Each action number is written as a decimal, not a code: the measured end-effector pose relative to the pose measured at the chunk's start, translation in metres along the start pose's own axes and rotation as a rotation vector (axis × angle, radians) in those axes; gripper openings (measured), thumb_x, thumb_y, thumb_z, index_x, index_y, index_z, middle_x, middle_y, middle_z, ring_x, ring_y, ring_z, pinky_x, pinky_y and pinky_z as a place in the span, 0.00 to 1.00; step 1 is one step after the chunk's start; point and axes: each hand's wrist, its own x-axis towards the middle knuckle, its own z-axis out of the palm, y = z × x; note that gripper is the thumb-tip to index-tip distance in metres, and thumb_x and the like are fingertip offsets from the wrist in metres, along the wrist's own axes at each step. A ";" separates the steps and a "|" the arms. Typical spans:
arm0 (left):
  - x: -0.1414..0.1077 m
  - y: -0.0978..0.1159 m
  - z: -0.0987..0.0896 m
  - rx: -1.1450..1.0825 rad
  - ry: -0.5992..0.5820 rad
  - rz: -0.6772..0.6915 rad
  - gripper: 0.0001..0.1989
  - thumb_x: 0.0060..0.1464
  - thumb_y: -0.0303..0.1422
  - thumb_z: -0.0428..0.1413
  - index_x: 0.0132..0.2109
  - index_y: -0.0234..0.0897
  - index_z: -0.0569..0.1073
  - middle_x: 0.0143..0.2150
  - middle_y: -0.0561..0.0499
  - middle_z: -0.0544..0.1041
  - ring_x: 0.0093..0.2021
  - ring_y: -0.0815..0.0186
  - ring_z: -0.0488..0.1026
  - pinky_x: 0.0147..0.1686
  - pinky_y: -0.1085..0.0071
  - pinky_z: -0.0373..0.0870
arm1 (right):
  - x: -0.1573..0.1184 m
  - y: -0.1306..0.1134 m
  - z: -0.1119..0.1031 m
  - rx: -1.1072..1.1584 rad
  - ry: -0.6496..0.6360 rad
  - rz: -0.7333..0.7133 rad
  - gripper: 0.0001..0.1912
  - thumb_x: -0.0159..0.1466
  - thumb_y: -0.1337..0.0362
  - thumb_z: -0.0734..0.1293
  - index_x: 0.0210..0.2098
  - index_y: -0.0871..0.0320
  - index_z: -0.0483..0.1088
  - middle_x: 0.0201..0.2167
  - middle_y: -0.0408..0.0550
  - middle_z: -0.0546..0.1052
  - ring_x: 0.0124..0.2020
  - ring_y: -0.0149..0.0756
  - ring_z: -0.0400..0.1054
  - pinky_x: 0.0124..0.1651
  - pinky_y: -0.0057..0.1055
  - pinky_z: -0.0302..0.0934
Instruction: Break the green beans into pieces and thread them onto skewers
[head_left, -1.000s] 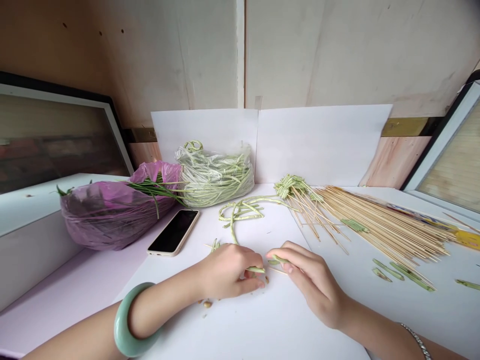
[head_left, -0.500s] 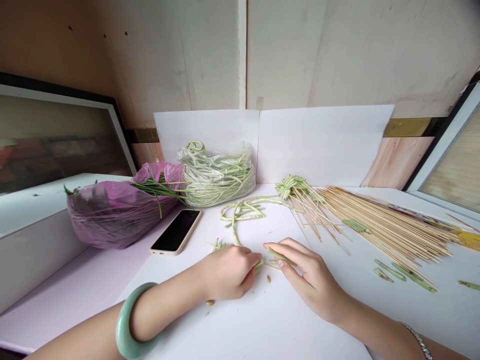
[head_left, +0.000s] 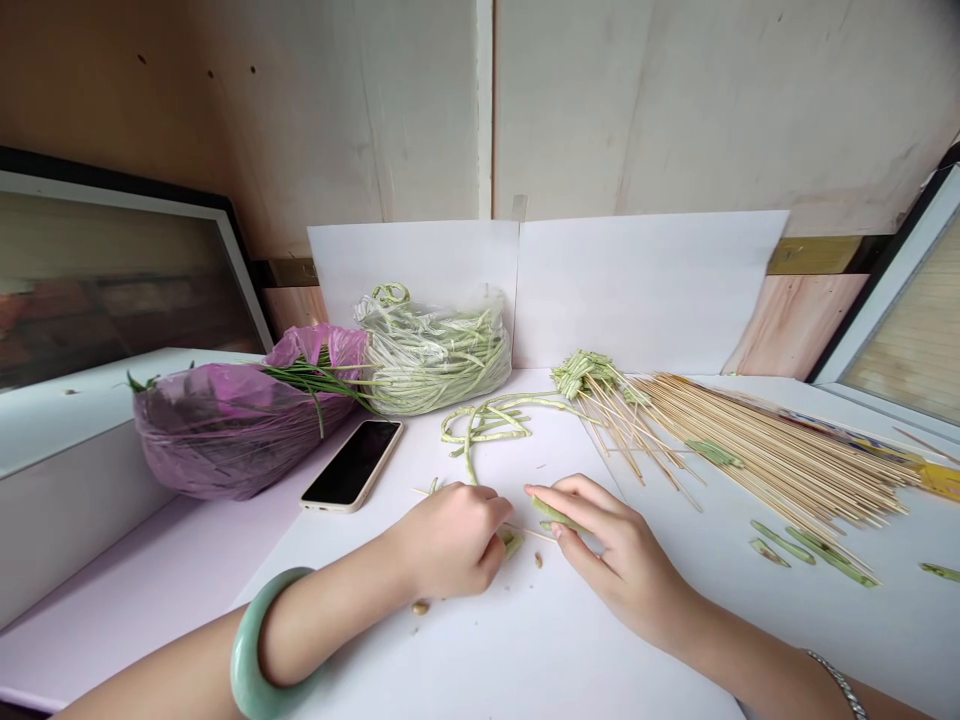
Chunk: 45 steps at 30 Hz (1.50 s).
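My left hand [head_left: 454, 540], closed, is at the front middle over the white paper; its fingertips are hidden, so what it grips cannot be made out. A bean piece [head_left: 511, 545] shows beside its fingers, and a thin stick [head_left: 531, 533] runs from there toward the right. My right hand [head_left: 619, 545] pinches a green bean piece [head_left: 555, 514] between thumb and fingers. Long beans [head_left: 487, 425] lie looped behind my left hand. Skewered beans [head_left: 585, 372] rest farther back, beside a spread of bamboo sticks [head_left: 772, 450].
A phone [head_left: 352, 463] lies left of the long beans. Behind it are a purple bag [head_left: 232, 430] of greens and a clear bag [head_left: 442, 350] of long beans. Cut bean pieces [head_left: 829, 555] lie at the right. White boards [head_left: 637, 290] stand at the back.
My left hand has shifted slightly left, away from my right hand, and the bean piece by its fingers sits a little lower and farther left. My right hand has barely moved.
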 end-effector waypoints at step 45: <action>-0.003 0.001 0.018 -1.309 -0.266 -0.007 0.08 0.51 0.31 0.60 0.28 0.30 0.73 0.19 0.56 0.65 0.16 0.77 0.58 0.15 0.81 0.55 | -0.003 -0.032 -0.002 0.515 -0.375 0.241 0.15 0.60 0.65 0.61 0.20 0.55 0.51 0.18 0.37 0.53 0.22 0.29 0.48 0.25 0.27 0.45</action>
